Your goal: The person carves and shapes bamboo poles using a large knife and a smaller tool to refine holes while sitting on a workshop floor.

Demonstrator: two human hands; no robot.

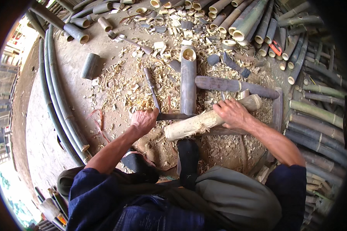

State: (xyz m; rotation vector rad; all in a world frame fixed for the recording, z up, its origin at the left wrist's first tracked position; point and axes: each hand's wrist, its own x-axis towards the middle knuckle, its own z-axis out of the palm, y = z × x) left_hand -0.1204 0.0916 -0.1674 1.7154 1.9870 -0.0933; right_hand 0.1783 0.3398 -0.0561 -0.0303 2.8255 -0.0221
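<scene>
My left hand [144, 120] is closed round the handle of a knife, its dark blade [174, 116] pointing right. The blade lies just above the left end of a pale bamboo piece [198, 124]; whether they touch I cannot tell. Most of the bamboo's skin is shaved off, with rough fibres standing up along its middle. My right hand [232, 112] grips this piece from above near its right end. It slants up to the right, above a dark wooden bar [227, 131]. Beyond the blade, an upright-looking dark bamboo post [188, 84] stretches away from me, its open end far off.
Wood chips [119, 82] cover the ground. A wooden-handled tool [149, 79] lies beyond my left hand, and a hammer-like tool [133, 43] farther off. Long bamboo poles [58, 100] lie left; stacked bamboo [320, 127] lines the right. A wooden beam [235, 84] crosses beyond my right hand.
</scene>
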